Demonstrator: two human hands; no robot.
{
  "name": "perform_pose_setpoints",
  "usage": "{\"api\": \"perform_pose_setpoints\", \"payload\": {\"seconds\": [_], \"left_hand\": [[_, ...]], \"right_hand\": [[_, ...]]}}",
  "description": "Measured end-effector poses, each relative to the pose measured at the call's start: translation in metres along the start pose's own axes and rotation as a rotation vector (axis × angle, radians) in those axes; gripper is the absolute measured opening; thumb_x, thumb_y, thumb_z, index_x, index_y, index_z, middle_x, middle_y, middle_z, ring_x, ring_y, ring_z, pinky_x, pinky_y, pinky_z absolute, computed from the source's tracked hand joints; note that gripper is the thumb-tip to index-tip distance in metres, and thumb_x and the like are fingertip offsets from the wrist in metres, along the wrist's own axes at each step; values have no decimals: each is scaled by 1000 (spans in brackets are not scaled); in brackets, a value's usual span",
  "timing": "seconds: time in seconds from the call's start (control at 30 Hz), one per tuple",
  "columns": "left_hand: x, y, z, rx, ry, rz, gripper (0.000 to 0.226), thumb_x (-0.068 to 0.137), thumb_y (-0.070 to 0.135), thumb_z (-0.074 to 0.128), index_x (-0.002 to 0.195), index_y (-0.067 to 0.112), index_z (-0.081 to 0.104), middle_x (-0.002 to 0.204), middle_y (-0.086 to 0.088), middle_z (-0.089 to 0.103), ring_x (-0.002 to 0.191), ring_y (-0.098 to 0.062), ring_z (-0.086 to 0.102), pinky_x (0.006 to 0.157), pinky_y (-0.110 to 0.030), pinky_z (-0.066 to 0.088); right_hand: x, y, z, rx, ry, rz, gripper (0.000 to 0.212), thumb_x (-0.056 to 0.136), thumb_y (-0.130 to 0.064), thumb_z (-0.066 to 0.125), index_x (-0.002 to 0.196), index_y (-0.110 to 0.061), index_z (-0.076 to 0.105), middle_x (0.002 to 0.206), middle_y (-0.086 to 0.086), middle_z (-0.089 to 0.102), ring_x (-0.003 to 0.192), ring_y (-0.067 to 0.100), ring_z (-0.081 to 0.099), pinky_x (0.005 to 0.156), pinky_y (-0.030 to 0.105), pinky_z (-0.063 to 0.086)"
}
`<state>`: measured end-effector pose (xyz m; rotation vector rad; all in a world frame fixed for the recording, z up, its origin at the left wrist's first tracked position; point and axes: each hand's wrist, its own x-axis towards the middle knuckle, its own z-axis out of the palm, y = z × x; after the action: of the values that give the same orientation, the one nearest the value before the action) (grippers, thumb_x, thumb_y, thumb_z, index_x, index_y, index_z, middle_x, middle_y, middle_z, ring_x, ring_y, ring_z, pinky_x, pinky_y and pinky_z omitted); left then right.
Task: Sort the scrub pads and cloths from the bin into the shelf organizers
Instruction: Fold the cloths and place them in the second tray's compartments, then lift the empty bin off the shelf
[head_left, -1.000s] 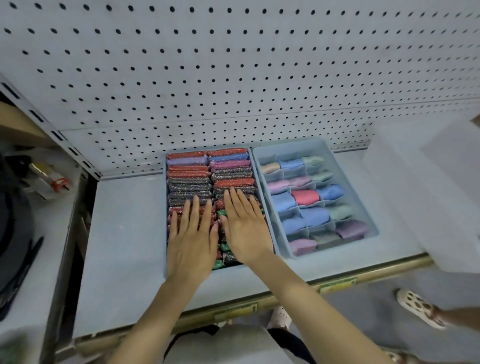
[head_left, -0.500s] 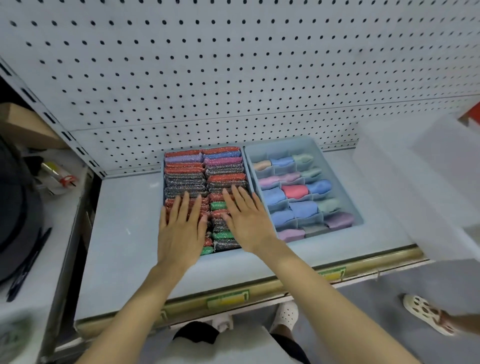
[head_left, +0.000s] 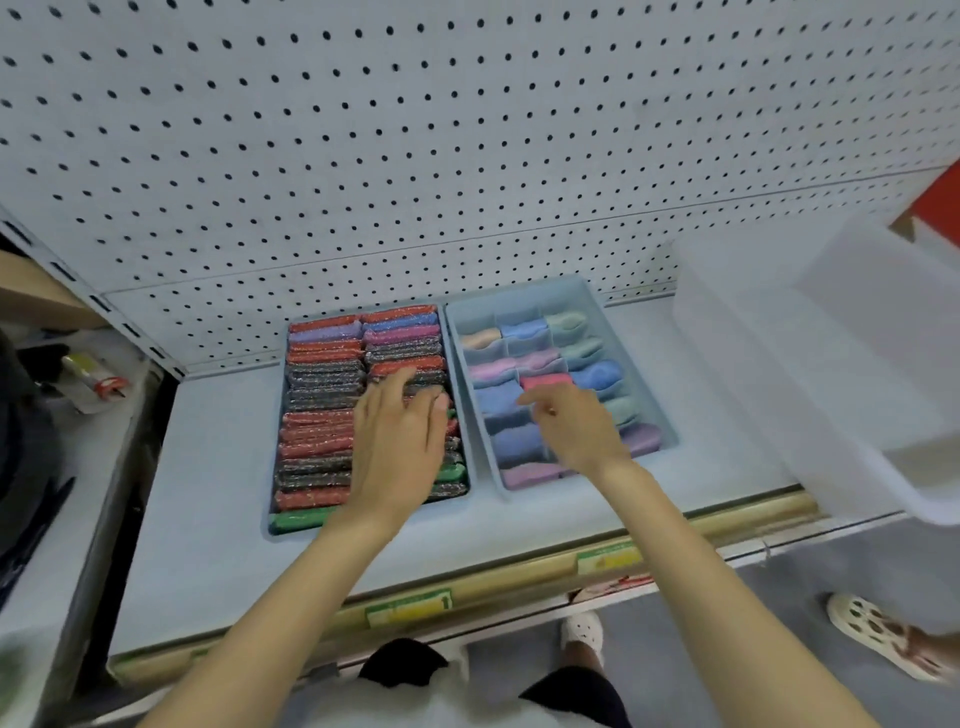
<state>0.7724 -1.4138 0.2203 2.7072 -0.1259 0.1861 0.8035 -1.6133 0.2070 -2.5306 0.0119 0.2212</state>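
Scrub pads stand on edge in two tight columns in the left tray. They are red, dark glittery, blue, pink and green. The tray sits on the shelf against the pegboard.

Your left hand reaches in from below, forearm angled up and to the right. It lies palm down over the right column of pads. Its fingers are straight and close together, resting flat on the pad tops and gripping nothing. The tips point toward the pegboard and reach about halfway up the column.

Cloths sit rolled in the cells of the divided organizer, which stands just beside the tray on its right. They are blue, pink, mint, peach and purple.

Your right hand is over the middle of that organizer, with the wrist above its near rows and the back of the hand up. Its fingers are loosely bent, and the fingertips point left, just below a red cloth. The hand is motion-blurred, so you cannot tell whether the tips touch a cloth.

Your white bin stands at the right end of the shelf, near the organizer but apart from it. What it holds cannot be made out.

Below the shelf edge you can see your white shoe and another person's sandal.
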Motion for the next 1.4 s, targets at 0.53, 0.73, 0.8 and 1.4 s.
{"api": "perform_pose_setpoints", "payload": {"seconds": [0.53,0.73,0.8,1.4], "left_hand": [[63,348,155,-925,-497,-586,50,92,49,52,133,23,42,129,6,52,120,-20,51,97,-30,41],[63,368,179,-1096,-337,-764,34,92,20,59,124,23,50,114,3,62,106,-20,58,87,-31,44],[64,373,177,-1175,-341,-788,29,92,16,59,119,23,52,110,3,63,102,-19,59,84,-30,44],[-21,333,64,-1345,26,-659,42,84,-7,54,121,12,57,111,-17,67,95,-32,64,82,-44,53]], "right_hand": [[38,275,-250,103,434,217,38,86,1,51,118,-15,64,125,11,55,118,26,51,99,35,41],[38,368,-283,-318,372,550,68,89,-17,56,146,-12,20,147,22,29,135,39,24,109,50,22],[39,381,-288,-419,364,571,75,90,-25,57,147,-9,11,139,26,39,126,41,37,103,49,30],[-23,280,-318,59,555,217,28,89,-25,58,112,-10,63,97,15,65,89,34,58,73,39,44]]}}
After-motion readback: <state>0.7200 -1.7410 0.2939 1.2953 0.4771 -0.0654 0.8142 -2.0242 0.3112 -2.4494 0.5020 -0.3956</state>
